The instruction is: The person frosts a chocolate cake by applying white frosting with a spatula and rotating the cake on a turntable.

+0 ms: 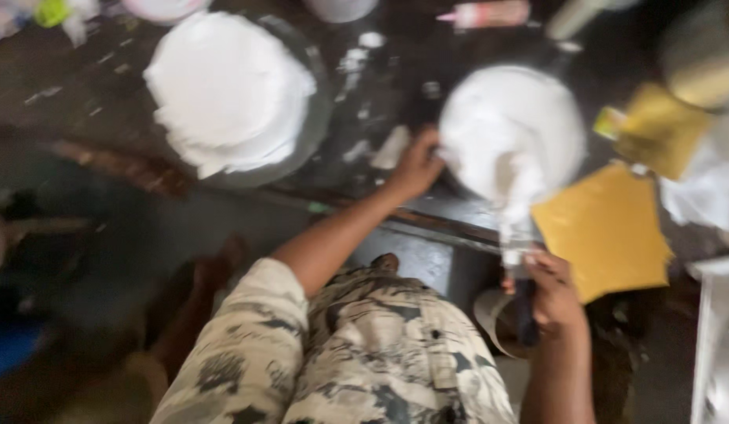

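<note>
The picture is blurred. My left hand (415,166) rests against the left side of a round cake covered in white cream (515,126) on a dark worktop. My right hand (554,292) grips the dark handle of a long flat spatula (517,235), whose cream-smeared blade reaches up onto the cake's near side. A second, larger white cake (231,88) sits on a round grey stand (313,129) to the left, apart from both hands.
Two yellow square boards (608,228) (663,129) lie right of the cake. A pink bottle (490,13) lies at the back edge. Cream smears (356,63) dot the dark worktop between the cakes. A white surface (718,345) stands at the right edge.
</note>
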